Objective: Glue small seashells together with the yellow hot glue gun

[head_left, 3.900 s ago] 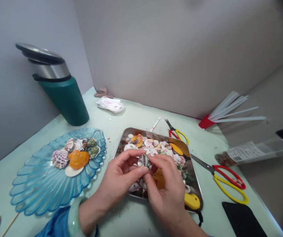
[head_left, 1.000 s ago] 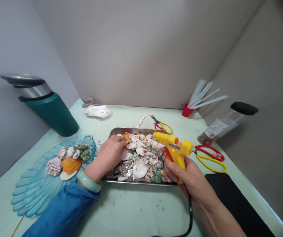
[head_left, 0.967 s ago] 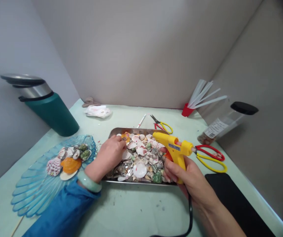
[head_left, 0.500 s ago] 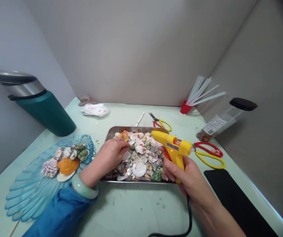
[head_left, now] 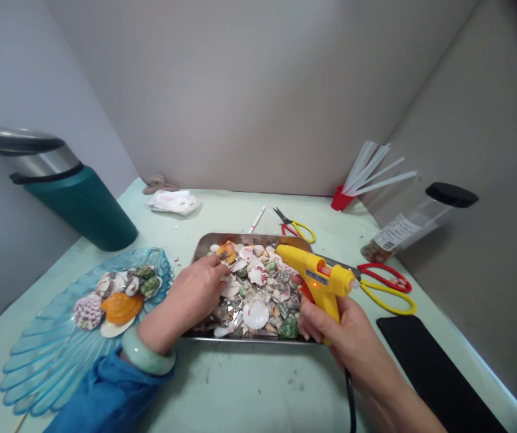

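My right hand (head_left: 334,322) is wrapped round a yellow hot glue gun (head_left: 319,273). Its nozzle points left over a metal tray (head_left: 258,341) of mixed seashells, and its black cord runs down below my wrist. Over the left part of the tray, my left hand (head_left: 201,282) reaches in with its fingers bent together among the shells; what they hold, if anything, is hidden. Near it lie an orange shell (head_left: 226,251), a striped red-and-white scallop shell (head_left: 257,274) and a white scallop shell (head_left: 255,314). Left of the tray, a blue shell-shaped dish (head_left: 46,367) bears several shells around an orange scallop shell (head_left: 121,308).
A teal bottle (head_left: 86,207) stands at the left. Behind the tray are a marker (head_left: 257,219) and small scissors (head_left: 297,227). To the right are larger scissors (head_left: 387,288), a clear jar (head_left: 402,231), a red cup (head_left: 342,198) of glue sticks and a black phone-like slab (head_left: 425,361).
My left hand has moved slightly left and down within the tray, and its fingertips are less visible. The glue gun stays in my right hand; the view has shifted a little.
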